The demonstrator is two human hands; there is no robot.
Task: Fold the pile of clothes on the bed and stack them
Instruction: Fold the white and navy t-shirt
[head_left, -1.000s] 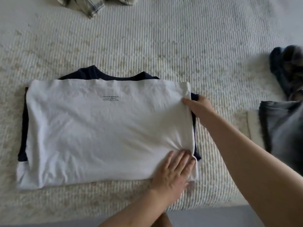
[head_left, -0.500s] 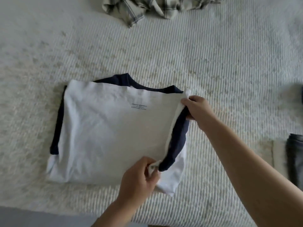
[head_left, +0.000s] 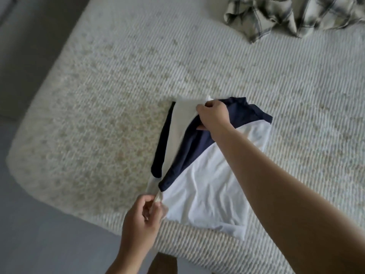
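White-and-navy shirt (head_left: 207, 190) pinched by both hands (left (head_left: 142, 218), right (head_left: 214, 115)), half-folded

The bed (head_left: 118, 95) wore a matt, ribbed woven cover, nubbly and coarse. The white and navy shirt (head_left: 207, 184) was thin, soft jersey cloth, lightly creased. The plaid shirt (head_left: 286, 14) looked like soft woven cloth, matt too.

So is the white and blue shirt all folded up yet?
Not yet. The shirt is mid-fold: the right hand and left hand hold one edge lifted over the rest.
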